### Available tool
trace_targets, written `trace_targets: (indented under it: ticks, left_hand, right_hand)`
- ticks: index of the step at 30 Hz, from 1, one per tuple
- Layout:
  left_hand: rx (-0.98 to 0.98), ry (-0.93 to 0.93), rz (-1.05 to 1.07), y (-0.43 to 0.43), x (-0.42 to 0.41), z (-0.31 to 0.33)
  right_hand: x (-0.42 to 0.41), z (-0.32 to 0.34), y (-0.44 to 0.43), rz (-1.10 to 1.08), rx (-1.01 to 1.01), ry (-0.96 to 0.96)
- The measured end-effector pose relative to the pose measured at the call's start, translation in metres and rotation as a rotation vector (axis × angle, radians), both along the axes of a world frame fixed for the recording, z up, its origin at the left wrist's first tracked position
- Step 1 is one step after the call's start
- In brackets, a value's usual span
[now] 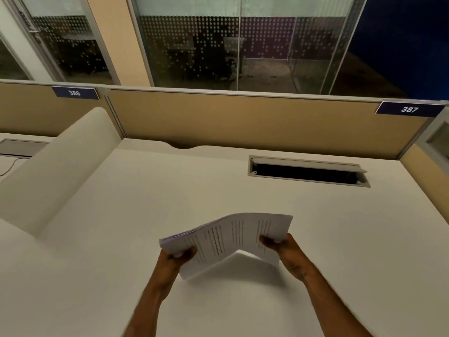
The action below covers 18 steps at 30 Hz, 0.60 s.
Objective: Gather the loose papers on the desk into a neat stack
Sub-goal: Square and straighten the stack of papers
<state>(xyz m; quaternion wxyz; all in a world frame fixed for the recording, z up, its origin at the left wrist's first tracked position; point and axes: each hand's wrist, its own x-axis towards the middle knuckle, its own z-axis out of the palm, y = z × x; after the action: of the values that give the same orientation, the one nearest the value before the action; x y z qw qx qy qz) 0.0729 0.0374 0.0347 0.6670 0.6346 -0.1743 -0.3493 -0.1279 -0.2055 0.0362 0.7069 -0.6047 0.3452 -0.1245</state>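
A bundle of printed white papers (230, 237) is held up above the white desk (170, 195), bowed upward in the middle. My left hand (177, 257) grips its left edge, thumb on top. My right hand (279, 244) grips its right edge the same way. The sheets fan slightly at the left edge, so their edges are not flush. The lower corners of the bundle hang close to the desk and cast a shadow beneath. No other loose sheets show on the desk.
An open cable hatch (308, 171) is sunk into the desk at the back right. A tan partition (243, 122) with label 387 (409, 109) borders the far edge. A rounded white divider (60, 166) rises on the left.
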Motion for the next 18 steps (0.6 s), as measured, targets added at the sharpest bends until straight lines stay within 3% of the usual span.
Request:
trace_targets:
  ticks: [6,9,13,15,18]
  left_hand:
    - [-0.007,0.03,0.068,-0.007,-0.003,0.009]
    - [-0.17,0.068,0.112,-0.02,0.001,0.037]
    - [-0.384,0.194,0.138,-0.049,-0.016,0.063]
    - [-0.428,0.241,0.147,-0.061,-0.029,0.065]
    - [-0.47,0.342,0.194,-0.07,-0.045,0.058]
  right_hand:
    - [-0.011,0.005,-0.006,-0.007,-0.024,-0.024]
    - [-0.007,0.024,-0.009,-0.06,0.013,-0.146]
    - [0.023,0.039,0.008,0.004,0.238,-0.384]
    - [0.041,0.053,0.02,0.024,0.312,-0.534]
    - [0.053,0.076,0.027,-0.088,0.31,-0.567]
